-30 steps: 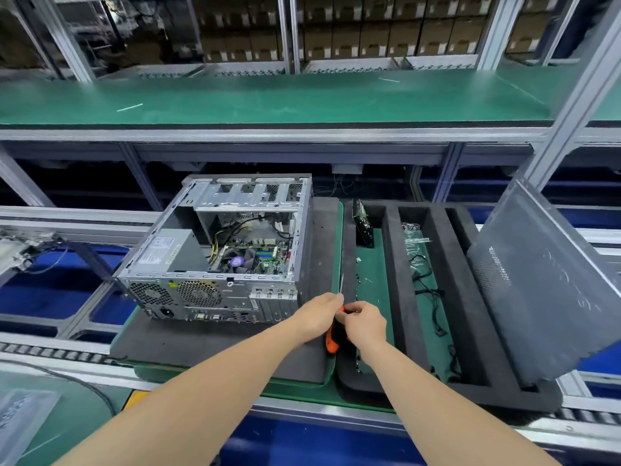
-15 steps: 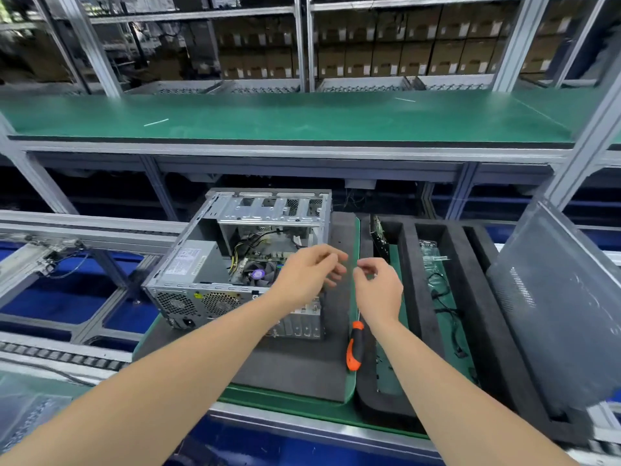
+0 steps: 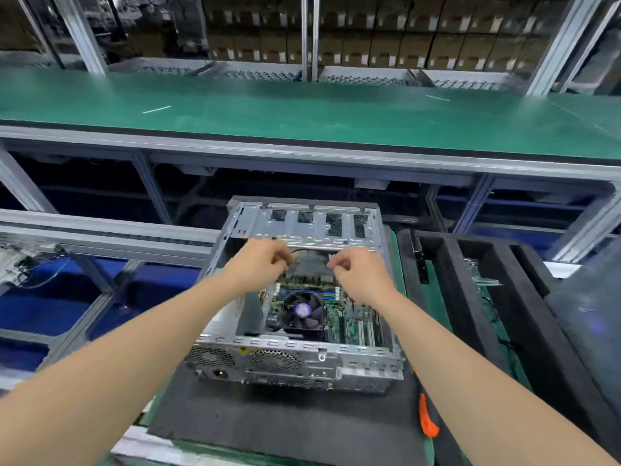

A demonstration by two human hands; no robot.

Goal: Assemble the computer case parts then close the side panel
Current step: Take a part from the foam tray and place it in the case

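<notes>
Left hand [image 3: 260, 264] and right hand [image 3: 361, 275], both reached over the open computer case [image 3: 295, 297], above the far half of its interior. The left hand's fingers are curled together, fingertips pinched near a thin black cable [image 3: 304, 251] that arcs between the two hands; contact with the cable cannot be confirmed. The right hand's thumb and forefinger are pinched together on something small and pale at their tips, too blurred to identify. Below the hands, the motherboard [image 3: 349, 317] lies exposed, with a black CPU cooler fan [image 3: 302, 312] at its centre. Beyond the hands, the perforated metal drive cage [image 3: 312, 223] spans the far end of the case; the near end shows the rear panel [image 3: 295, 361] with two round vent grilles and a power socket. The case rests on a dark foam mat [image 3: 285, 422]. To its right, an orange-handled screwdriver [image 3: 426, 418] lies at the mat's edge, partly hidden behind the right forearm. Farther right, a black foam tray [image 3: 450, 290] with long compartments holds a dark card [image 3: 418, 257] and loose cables [image 3: 484, 280]. At the far right, the grey side panel [image 3: 584, 324] stands tilted, apart from the case. A green-topped bench [image 3: 302, 109] runs behind.
</notes>
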